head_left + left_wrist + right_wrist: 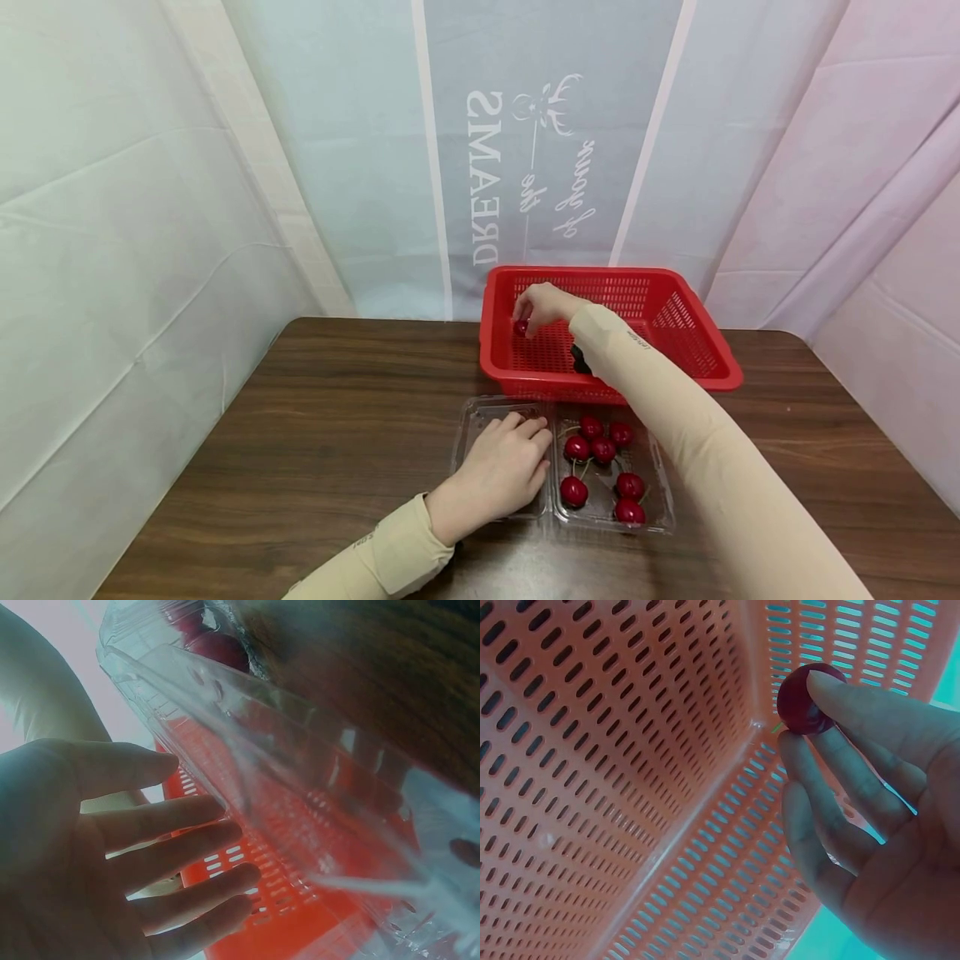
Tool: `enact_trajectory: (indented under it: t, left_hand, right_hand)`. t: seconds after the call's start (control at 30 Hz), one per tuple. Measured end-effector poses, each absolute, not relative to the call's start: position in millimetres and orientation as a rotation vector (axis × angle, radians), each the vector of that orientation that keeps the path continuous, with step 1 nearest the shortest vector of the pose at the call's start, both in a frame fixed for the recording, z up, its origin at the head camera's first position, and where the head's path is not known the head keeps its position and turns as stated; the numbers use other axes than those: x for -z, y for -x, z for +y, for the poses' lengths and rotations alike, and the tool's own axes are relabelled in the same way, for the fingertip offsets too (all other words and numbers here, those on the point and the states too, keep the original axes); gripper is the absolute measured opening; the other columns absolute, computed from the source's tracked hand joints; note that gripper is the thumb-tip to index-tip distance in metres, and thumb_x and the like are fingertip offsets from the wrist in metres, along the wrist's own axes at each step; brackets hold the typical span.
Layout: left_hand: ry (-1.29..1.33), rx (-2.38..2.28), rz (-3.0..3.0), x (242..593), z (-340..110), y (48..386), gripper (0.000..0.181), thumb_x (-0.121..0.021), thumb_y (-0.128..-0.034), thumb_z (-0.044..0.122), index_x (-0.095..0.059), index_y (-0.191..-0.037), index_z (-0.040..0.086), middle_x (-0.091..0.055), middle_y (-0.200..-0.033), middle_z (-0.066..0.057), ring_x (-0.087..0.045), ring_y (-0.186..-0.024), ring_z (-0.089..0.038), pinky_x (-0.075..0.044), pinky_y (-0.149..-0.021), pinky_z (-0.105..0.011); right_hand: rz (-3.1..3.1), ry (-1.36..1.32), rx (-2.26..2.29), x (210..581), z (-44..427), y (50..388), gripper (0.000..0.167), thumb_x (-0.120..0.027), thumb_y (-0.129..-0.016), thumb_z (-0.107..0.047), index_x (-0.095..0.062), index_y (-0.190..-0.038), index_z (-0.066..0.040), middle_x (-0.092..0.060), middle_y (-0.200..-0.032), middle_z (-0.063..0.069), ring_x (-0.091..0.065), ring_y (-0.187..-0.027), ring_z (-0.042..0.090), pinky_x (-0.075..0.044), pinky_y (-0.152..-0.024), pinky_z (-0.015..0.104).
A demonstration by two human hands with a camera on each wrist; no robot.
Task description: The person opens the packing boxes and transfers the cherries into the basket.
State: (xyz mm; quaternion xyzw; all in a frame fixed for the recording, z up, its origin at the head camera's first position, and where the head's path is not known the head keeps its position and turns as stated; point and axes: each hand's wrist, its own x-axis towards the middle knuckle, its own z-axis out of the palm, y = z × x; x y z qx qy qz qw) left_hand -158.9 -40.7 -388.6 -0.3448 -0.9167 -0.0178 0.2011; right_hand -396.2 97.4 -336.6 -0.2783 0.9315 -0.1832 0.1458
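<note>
My right hand (545, 305) is inside the red basket (611, 387) near its left end, pinching a dark red cherry (522, 327). In the right wrist view the cherry (802, 701) sits between the thumb and fingers of that hand (885, 802). Over the left part of the clear plastic container (480, 407) lies my left hand (498, 471), fingers relaxed. The left wrist view shows this hand (135, 840) with fingers extended beside the clear plastic (300, 750). Several cherries (602, 450) lie in the container's right part.
The red basket stands at the back of the brown wooden table (337, 433), directly behind the clear container. A pale curtain (375, 150) with printed lettering hangs behind the table, and white cloth (97, 208) hangs along the sides.
</note>
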Motion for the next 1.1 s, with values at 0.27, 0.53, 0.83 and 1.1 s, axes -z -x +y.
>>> enact_trajectory:
  t: [0.27,0.53,0.83,1.1]
  left_hand:
    - [0.965,0.045,-2.554,389.7,-41.0,159.8,0.022,-0.066,-0.0821,0.03,-0.068,-0.098,0.016,-0.067,-0.112,0.0,-0.059,-0.093,-0.018,-0.048,-0.071,-0.031]
    - [0.972,0.041,-2.548,388.8,-40.5,159.4,0.022,-0.066,-0.0823,0.03,-0.068,-0.099,0.016,-0.067,-0.112,0.0,-0.059,-0.093,-0.018,-0.048,-0.07,-0.031]
    - [0.967,0.029,-2.562,389.5,-40.5,160.2,0.021,-0.065,-0.083,0.03,-0.068,-0.099,0.016,-0.067,-0.113,0.0,-0.059,-0.093,-0.018,-0.048,-0.071,-0.031]
    - [0.969,0.04,-2.553,389.0,-40.4,159.9,0.021,-0.065,-0.0828,0.03,-0.068,-0.099,0.016,-0.067,-0.113,0.0,-0.059,-0.094,-0.018,-0.048,-0.071,-0.031]
  right_hand:
    - [2.657,0.782,0.5,341.1,94.0,396.3,0.03,-0.076,-0.077,-0.004,-0.069,-0.106,-0.002,-0.07,-0.104,0.014,-0.063,-0.097,0.025,-0.053,-0.084,0.036]
    - [2.629,0.755,0.459,347.2,93.3,396.5,0.029,-0.076,-0.077,-0.007,-0.068,-0.105,-0.003,-0.069,-0.103,0.012,-0.061,-0.095,0.023,-0.052,-0.085,0.036]
    - [2.623,0.749,0.427,353.1,90.5,399.1,0.03,-0.077,-0.077,-0.009,-0.068,-0.106,-0.004,-0.068,-0.105,0.011,-0.061,-0.096,0.022,-0.052,-0.085,0.036]
    - [2.602,0.715,0.44,356.2,90.8,400.3,0.03,-0.076,-0.077,-0.008,-0.068,-0.105,-0.005,-0.067,-0.105,0.01,-0.059,-0.097,0.023,-0.052,-0.086,0.035]
